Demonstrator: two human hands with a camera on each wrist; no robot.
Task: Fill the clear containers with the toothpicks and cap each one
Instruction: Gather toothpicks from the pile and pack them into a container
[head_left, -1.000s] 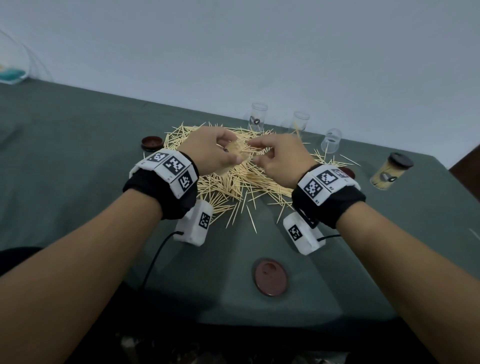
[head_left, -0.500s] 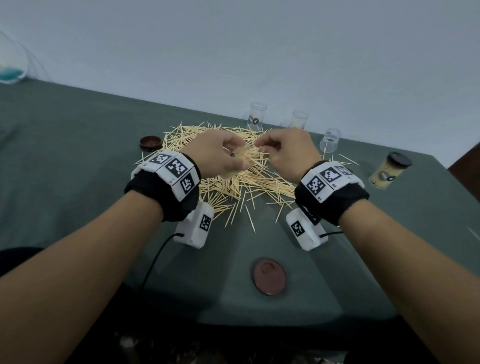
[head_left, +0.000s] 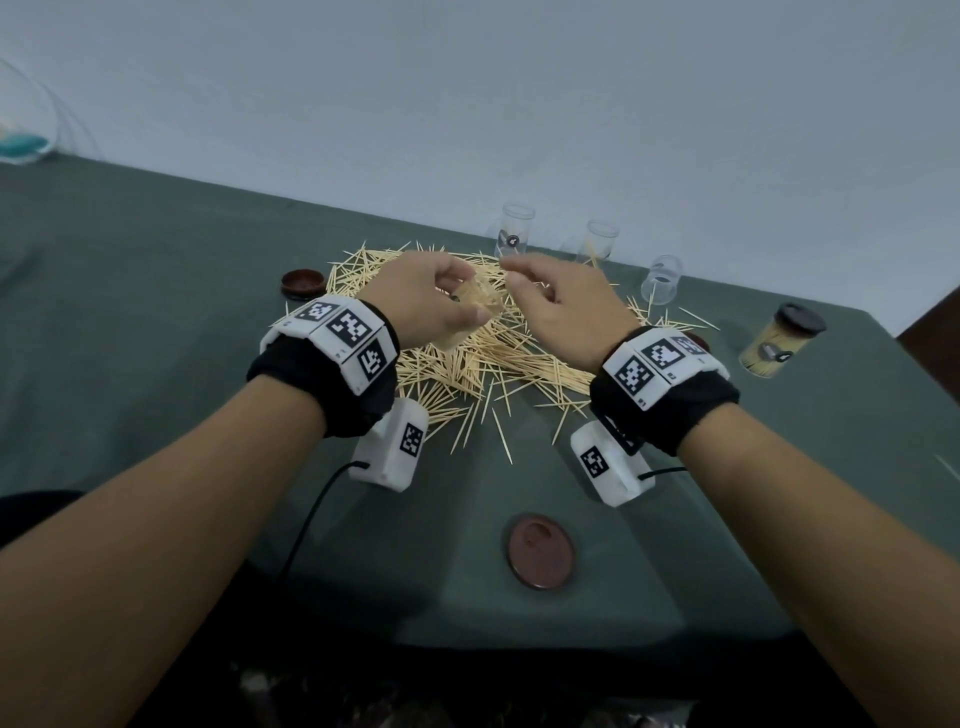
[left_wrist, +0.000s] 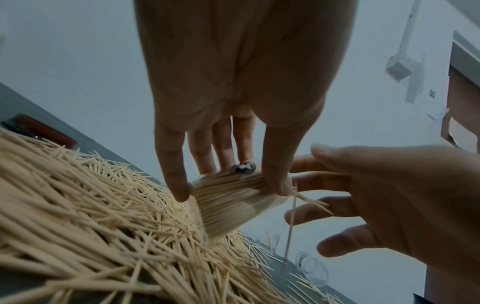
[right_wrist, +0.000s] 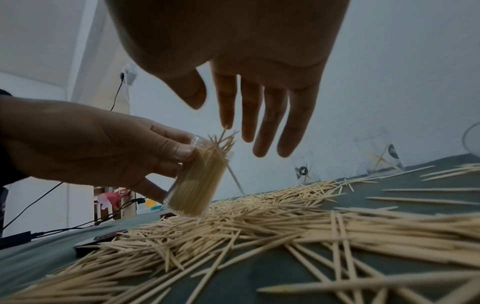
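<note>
1. Clear container (right_wrist: 193, 181), packed nearly full with pale toothpicks standing on end, a few tips bristling askew from the open mouth.
2. Gripped by the left hand (head_left: 426, 306), thumb and fingers curled round its wall, tilted, base just above the loose toothpick pile (head_left: 467, 364) on the green table (head_left: 156, 312).
3. Just beside the mouth, the right hand (head_left: 558, 312), fingers straight and spread, holding nothing; fingertips (right_wrist: 259, 151) close to the bristling tips.
4. One stray toothpick (left_wrist: 291, 228) hanging down below the container's mouth.
5. Seen only from the right wrist: the uncapped mouth and the upright packing of the sticks.
6. Seen only from the left wrist: a dark sticker (left_wrist: 244, 167) on the container's wall, between the fingers.
7. Seen only from the head: the wider layout. Three clear containers beyond the pile by the wall, (head_left: 517, 231), (head_left: 600, 244) and (head_left: 662, 280), almost empty.
8. Far right, a filled and capped container (head_left: 779, 343), well apart.
9. Brown lid (head_left: 540, 551) at the near edge, another lid (head_left: 304, 283) left of the pile.
</note>
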